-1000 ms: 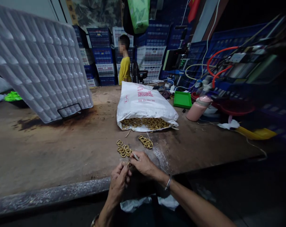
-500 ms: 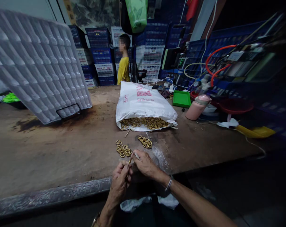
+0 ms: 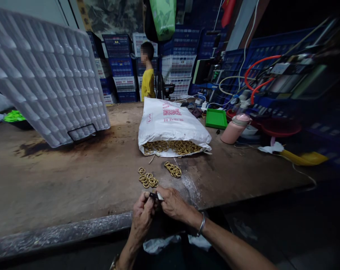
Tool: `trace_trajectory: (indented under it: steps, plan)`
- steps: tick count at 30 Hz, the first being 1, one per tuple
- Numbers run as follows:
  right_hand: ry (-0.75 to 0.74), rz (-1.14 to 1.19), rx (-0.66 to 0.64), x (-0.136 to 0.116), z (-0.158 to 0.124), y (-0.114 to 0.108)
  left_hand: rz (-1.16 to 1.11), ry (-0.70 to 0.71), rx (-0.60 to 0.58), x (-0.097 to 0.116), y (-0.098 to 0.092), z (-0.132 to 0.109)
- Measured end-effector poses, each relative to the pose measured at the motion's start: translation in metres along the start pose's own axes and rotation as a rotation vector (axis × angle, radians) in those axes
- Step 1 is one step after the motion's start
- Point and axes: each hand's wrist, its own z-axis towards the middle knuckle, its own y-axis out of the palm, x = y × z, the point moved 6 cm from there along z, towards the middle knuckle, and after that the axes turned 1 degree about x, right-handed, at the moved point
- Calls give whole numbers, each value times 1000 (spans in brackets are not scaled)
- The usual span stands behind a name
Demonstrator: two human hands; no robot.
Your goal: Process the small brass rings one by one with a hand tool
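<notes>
Both hands meet at the surface [image 3: 74, 180] edge, in front of the sack [image 3: 172, 123]. Left hand [image 3: 141, 217] and right hand [image 3: 174, 204] pinch a small dark piece [image 3: 153, 195] between fingertips. Loose rings [image 3: 147, 180] lie between hands and sack; second cluster [image 3: 173, 169] just right.

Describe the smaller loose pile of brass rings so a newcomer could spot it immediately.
Start at the white sack lying open on the wooden table. Just before its mouth lie two ring piles; the smaller pile is the right one, more compact than the spread left pile.
</notes>
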Motion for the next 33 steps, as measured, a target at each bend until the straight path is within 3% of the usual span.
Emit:
trace_trajectory:
  steps: [6, 11, 15, 21, 26, 33]
  plan:
    - [88, -133, -20, 18, 6, -1, 34, 15, -44, 5, 1, -10]
    - [153, -206, 93, 35, 32, -13, -131, -158, -144, -6, 13, -16]
    - [164, -158, 169, 36, 71, -16, -252, -221, -113, -19, 7, -9]
    - [170, -137, 164, 29, 116, -8, -438, -228, -32, -19, -6, -6]
    - [191, -124, 141, 25, 131, 3, -547, -286, -13, -18, -7, -4]
    - [250, -78, 130, 28, 137, 8, -603, -230, -13, -22, -14, 0]
